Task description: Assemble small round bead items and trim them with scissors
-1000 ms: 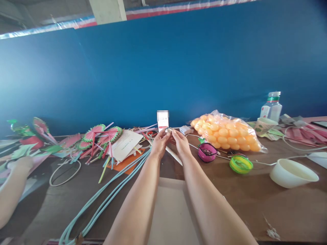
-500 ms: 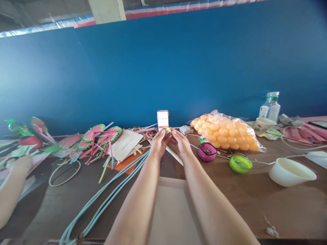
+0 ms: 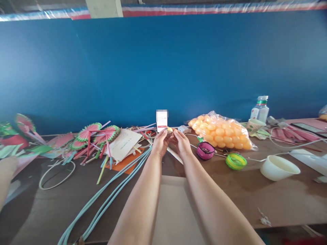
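Both my arms reach forward over a brown table. My left hand and my right hand meet at the fingertips and pinch one small round yellowish object between them. It is too small to name. Right behind it a white phone-like card stands against the blue wall. A pale stick lies under my hands.
A bag of orange balls, a magenta cup, a green-yellow ring, a white bowl and a bottle lie right. Paper fans, teal hoops and another person's arm are left.
The view has swung slightly right and down. My hands stay pinched together on the small object, which now shows yellowish rather than silvery.
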Demonstrator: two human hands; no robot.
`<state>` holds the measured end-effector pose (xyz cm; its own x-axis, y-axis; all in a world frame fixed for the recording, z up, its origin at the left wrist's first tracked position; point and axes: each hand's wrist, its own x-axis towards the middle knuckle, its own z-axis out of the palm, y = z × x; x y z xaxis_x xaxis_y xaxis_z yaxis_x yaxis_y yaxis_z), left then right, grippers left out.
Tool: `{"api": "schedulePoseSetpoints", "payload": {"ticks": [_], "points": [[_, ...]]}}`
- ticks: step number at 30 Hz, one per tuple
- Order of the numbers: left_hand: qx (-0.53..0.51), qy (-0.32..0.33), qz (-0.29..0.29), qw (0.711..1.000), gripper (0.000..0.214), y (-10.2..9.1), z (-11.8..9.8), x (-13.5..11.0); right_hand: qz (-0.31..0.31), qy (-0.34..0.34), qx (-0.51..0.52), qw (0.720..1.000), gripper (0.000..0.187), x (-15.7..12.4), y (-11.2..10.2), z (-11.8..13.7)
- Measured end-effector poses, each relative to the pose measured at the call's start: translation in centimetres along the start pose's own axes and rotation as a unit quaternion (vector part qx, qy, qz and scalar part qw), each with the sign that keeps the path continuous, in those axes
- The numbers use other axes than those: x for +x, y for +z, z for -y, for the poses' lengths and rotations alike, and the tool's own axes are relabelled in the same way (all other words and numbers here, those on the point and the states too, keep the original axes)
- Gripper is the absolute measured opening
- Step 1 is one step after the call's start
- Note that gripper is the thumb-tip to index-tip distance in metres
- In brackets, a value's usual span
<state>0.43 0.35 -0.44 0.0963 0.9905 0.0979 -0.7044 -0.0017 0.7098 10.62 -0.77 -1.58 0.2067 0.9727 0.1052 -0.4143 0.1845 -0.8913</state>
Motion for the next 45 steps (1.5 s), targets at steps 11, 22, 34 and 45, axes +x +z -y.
{"api": "schedulePoseSetpoints", "payload": {"ticks": [11, 22, 34, 45], "points": [[-0.079, -0.061, -0.118, 0.988, 0.008, 0.1, -0.8, 0.5, -0.169, -0.059, -0.123, 0.976, 0.039, 1.7, 0.7, 2.5], [-0.091, -0.075, -0.131, 0.984, 0.012, 0.1, -0.7, 0.5, 0.037, 0.061, -0.824, 0.562, 0.012, 0.3, -7.7, 12.2], [-0.082, -0.079, -0.128, 0.985, 0.01, -0.1, -0.8, 0.6, 0.106, 0.109, -0.868, 0.472, 0.018, 0.4, -8.0, 10.9], [-0.083, -0.079, -0.119, 0.986, 0.012, -0.2, -0.7, 0.5, 0.085, 0.103, -0.862, 0.49, 0.019, -1.1, -7.6, 12.6]]}}
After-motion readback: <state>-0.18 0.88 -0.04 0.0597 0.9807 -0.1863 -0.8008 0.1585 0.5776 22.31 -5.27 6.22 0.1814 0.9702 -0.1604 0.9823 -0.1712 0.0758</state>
